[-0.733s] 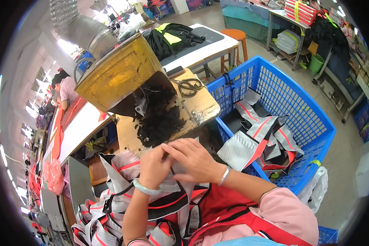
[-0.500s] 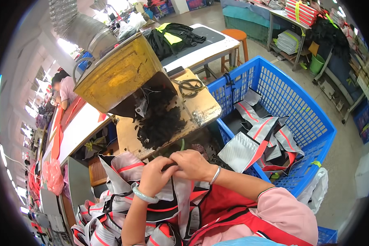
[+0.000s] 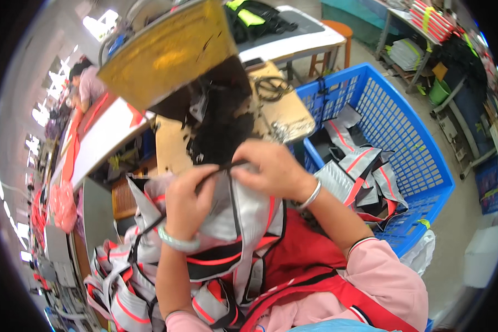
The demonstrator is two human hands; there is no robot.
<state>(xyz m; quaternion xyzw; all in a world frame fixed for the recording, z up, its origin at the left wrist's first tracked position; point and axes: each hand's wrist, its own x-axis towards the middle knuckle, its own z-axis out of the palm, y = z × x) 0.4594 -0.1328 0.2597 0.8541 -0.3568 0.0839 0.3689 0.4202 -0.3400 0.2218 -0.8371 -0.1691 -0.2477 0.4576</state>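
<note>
My left hand (image 3: 189, 200) and my right hand (image 3: 272, 170) are raised in front of me, a short gap between them. Both pinch a thin black strip (image 3: 226, 166) along the top of a silver-grey fabric piece (image 3: 216, 206) with bright red stripes and black edging. Below the hands, the piece hangs down over my red apron (image 3: 307, 243). A dark band (image 3: 149, 226) trails off to the left beside my left wrist. More grey, red and black sewn pieces (image 3: 127, 296) lie heaped at my lower left. The fingertips partly hide the strip.
Ahead is a wooden worktop (image 3: 169, 146) with black scraps (image 3: 218, 135) under a yellow metal hood (image 3: 171, 52) and scissors (image 3: 272, 87). A blue plastic basket (image 3: 426, 160) at the right holds similar pieces. At the far left, a person (image 3: 88, 83) sits by a white table (image 3: 108, 130).
My hands have moved apart, drawing the black strip between them. A dark band now shows by my left wrist. The view has shifted, so the hood and worktop sit higher.
</note>
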